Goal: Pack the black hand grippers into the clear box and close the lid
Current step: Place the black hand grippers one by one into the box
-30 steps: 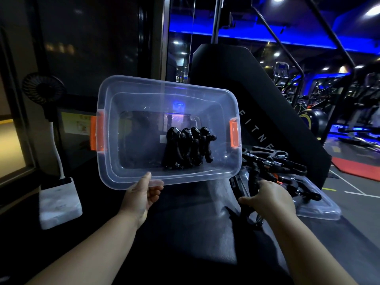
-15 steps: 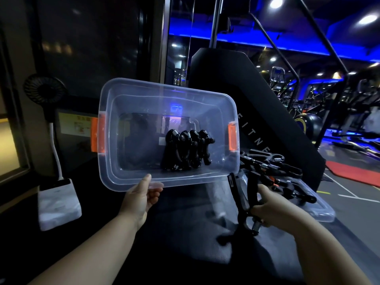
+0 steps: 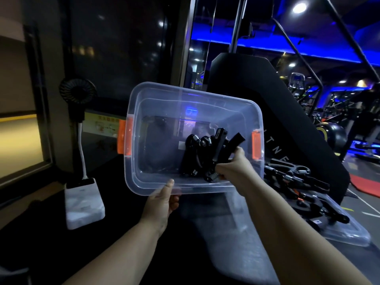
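Note:
The clear box (image 3: 156, 103) with orange side latches is tilted up, its opening facing me. My left hand (image 3: 162, 202) grips its near rim from below. Several black hand grippers (image 3: 192, 156) lie packed against the box's lower wall. My right hand (image 3: 236, 167) reaches inside the box, closed on another black hand gripper (image 3: 221, 148) whose handles point up and to the right. More black hand grippers (image 3: 296, 175) lie piled on the clear lid (image 3: 347, 233) at the right, on the dark surface.
A white power bank (image 3: 83, 202) with a small clip fan (image 3: 77, 93) on a white stalk stands at the left. A large black gym machine (image 3: 267, 103) rises behind the box. Gym equipment under blue lights fills the far right.
My right hand has lifted a hand gripper off the pile on the lid and carried it left and up into the box. The box stays held, tilted slightly further.

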